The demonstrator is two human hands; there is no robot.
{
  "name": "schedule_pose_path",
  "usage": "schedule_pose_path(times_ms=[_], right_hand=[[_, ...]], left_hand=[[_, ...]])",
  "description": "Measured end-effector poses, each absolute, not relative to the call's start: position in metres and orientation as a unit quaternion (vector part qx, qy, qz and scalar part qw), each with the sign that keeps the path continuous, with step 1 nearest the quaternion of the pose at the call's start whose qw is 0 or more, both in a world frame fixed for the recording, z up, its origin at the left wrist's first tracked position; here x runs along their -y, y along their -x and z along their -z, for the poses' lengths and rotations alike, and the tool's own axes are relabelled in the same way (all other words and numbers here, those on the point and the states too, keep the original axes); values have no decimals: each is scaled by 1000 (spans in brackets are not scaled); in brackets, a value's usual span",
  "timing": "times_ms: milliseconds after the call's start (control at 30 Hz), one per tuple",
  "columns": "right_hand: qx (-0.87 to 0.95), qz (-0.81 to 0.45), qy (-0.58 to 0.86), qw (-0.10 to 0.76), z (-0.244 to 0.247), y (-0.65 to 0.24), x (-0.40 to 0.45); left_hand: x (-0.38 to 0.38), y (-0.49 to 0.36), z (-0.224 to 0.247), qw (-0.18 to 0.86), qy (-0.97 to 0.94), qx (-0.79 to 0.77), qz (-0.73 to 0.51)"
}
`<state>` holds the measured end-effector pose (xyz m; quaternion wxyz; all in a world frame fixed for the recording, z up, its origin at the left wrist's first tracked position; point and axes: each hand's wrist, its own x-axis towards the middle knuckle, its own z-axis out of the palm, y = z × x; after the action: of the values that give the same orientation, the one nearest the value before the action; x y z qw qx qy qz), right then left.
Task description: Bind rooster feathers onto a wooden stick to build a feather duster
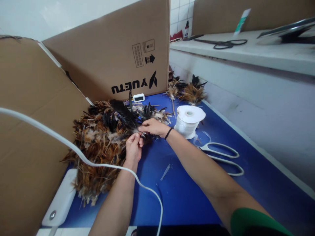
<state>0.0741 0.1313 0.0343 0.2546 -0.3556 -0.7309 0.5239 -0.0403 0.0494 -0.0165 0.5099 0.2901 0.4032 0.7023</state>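
Brown feathers (98,164) lie heaped on the desk (182,196). One black feather (123,111) extends over them, its base pinched in the grip of left hand (133,146) and right hand (154,127) (fingertips adjacent). Rightward: white spool (188,123), scissors (205,147).

bench (182,203) has a blue top, pale strip down its right edge. big brown cardboard panel (98,55) stands upright at the back, dark "yuetu" print upside down on it. second cardboard panel (31,108) along the left side, meets the first at an angle. pale wall (73,13) behind, upper left, with a brighter patch on it. white tiled wall (180,14) shows in the gap, top middle. white ledge (265,50) on the right, higher than the bench, greyish side wall (236,95) below it. more cardboard (270,16) behind the ledge. light soft, lower right darker.
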Motion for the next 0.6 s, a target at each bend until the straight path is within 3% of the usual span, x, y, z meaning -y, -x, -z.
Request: schedule_pose_path(times_ms=[367, 600], right_hand=[[628, -673, 311, 238, -39, -82, -132], [597, -647, 363, 305, -41, -87, -139]], left_hand=[[-50, 42, 18, 523, -287, -388, -702], [-50, 42, 17, 522, -278, -379, -712]])
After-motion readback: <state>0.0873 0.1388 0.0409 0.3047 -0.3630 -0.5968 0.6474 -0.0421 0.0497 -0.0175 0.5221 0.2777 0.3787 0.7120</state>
